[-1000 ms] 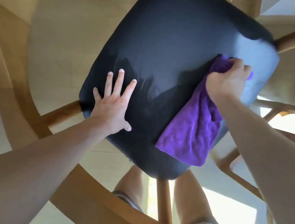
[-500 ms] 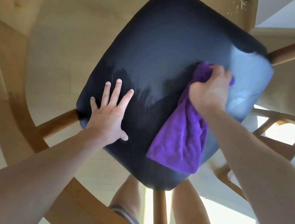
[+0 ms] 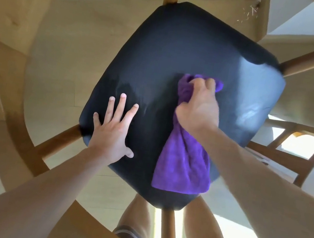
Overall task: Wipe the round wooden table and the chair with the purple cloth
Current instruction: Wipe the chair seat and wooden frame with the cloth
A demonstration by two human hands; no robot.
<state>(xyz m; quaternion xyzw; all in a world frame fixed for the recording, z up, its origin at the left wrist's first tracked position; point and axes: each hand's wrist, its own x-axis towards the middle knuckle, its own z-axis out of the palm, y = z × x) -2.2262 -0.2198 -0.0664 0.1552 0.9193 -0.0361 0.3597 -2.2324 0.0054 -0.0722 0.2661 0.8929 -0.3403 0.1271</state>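
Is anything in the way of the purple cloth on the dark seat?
Only the person's own left hand, lying flat on the chair seat to the left of the purple cloth. The right hand grips the cloth; the seat beyond and to its right shows nothing on it.

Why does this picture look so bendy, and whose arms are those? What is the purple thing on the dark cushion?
The camera sits on a person's head and looks down, so you see that person's own arms and legs. Its wide lens makes straight things look curved. The dark shape is the chair seat, seen from above, with wooden legs sticking out under it. The left hand lies flat on the seat with fingers spread, probably to keep the chair steady. The right hand grips a bunched purple cloth and presses it on the seat to wipe it. The loose end of the cloth trails back toward the person. The curved wood by the left arm may be the chair's back, though that is hard to tell.
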